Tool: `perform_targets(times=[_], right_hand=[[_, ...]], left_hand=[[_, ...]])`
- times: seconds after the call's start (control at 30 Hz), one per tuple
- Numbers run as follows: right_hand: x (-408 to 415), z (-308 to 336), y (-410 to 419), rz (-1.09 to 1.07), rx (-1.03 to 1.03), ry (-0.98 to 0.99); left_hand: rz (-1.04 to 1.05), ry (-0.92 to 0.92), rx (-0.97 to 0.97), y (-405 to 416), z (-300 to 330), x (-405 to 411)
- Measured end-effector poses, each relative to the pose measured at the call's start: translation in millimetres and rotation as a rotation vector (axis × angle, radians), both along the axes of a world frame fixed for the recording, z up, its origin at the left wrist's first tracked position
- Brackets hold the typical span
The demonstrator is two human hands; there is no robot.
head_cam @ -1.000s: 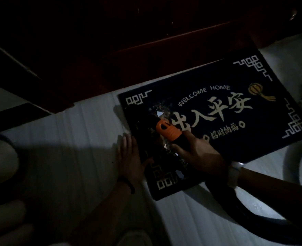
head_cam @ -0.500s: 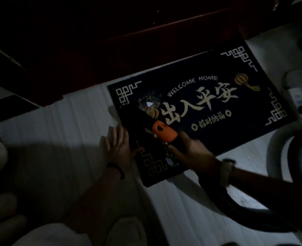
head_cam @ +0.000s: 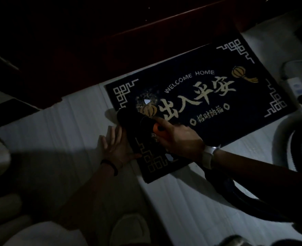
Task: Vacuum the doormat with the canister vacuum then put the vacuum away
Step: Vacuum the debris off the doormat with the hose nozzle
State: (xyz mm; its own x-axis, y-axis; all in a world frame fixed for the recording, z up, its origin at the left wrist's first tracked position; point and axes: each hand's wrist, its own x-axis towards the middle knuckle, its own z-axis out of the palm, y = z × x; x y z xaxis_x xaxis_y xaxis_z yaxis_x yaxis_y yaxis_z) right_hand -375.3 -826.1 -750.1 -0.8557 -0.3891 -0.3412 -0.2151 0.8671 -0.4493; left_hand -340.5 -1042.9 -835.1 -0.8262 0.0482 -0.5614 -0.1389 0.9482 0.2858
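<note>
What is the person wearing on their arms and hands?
Both forearms are bare, with no sleeves and no gloves. The left hand has a thin dark band round its wrist. The right hand has a white watch or band on its wrist.

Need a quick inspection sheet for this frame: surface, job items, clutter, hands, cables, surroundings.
Surface: pale floor, dimly lit, partly in shadow.
Job's things: dark doormat lying flat by the doorway; black vacuum nozzle with an orange part sits on the mat's left end; vacuum hose trails off to the lower right.
Clutter: pale crumbs and a few light scraps on the mat's left end.
Hands: left hand flat at the mat's left edge; right hand grips the nozzle.
Cables: white power strip at the right edge.
Surroundings: dark red door behind the mat; too dark for more.
</note>
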Motion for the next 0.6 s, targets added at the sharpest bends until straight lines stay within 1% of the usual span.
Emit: perform_targets(times=[0.1, 0.2, 0.27, 0.37, 0.47, 0.5, 0.6], right_hand=[[31, 0, 25, -0.02, -0.041, -0.035], [75, 1, 51, 0.037, -0.021, -0.04], [88, 1, 58, 0.034, -0.005, -0.04], [67, 3, 48, 0.006, -0.047, -0.021], [16, 3, 35, -0.105, -0.046, -0.057], [2, 4, 34, -0.133, -0.027, -0.037], [-1, 7, 31, -0.06, 0.022, 0.013]], left_hand=[[-0.012, 0.024, -0.091, 3, 6, -1], [0.034, 0.031, -0.09, 7, 10, 1], [0.05, 0.048, -0.068, 7, 9, 3], [0.035, 0.039, -0.07, 6, 8, -2], [-0.003, -0.007, -0.074, 7, 10, -8], [-0.007, -0.024, -0.068, 8, 11, -8], [-0.011, -0.043, -0.071, 9, 13, -8]])
